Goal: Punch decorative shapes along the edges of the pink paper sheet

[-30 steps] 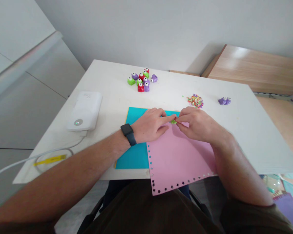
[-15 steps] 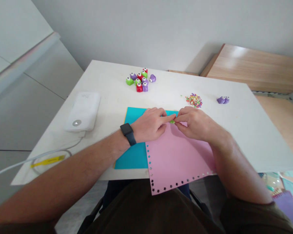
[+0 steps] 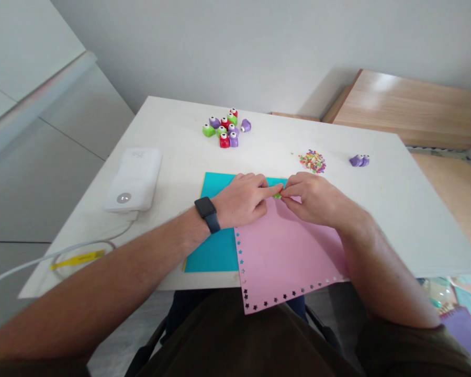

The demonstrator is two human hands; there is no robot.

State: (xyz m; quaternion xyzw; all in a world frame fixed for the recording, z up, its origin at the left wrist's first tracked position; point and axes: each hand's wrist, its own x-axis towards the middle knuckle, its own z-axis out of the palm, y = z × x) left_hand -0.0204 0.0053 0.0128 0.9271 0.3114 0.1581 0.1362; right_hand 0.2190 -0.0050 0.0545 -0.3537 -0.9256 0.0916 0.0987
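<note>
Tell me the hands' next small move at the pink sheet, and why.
Probably press the punch down: it sits at the far edge of the pink sheet, right hand gripping it, left hand touching it, and star holes already line two other edges.

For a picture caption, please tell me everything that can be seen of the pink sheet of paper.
The pink sheet is thin matte paper, lying flat and slanted on the white table. A row of small star-shaped holes runs along its left and near edges. Its near corner hangs over the table edge. It overlaps a blue sheet on its left. The right hand rests on its far part and meets the left hand on a small green punch at its far edge.
</note>
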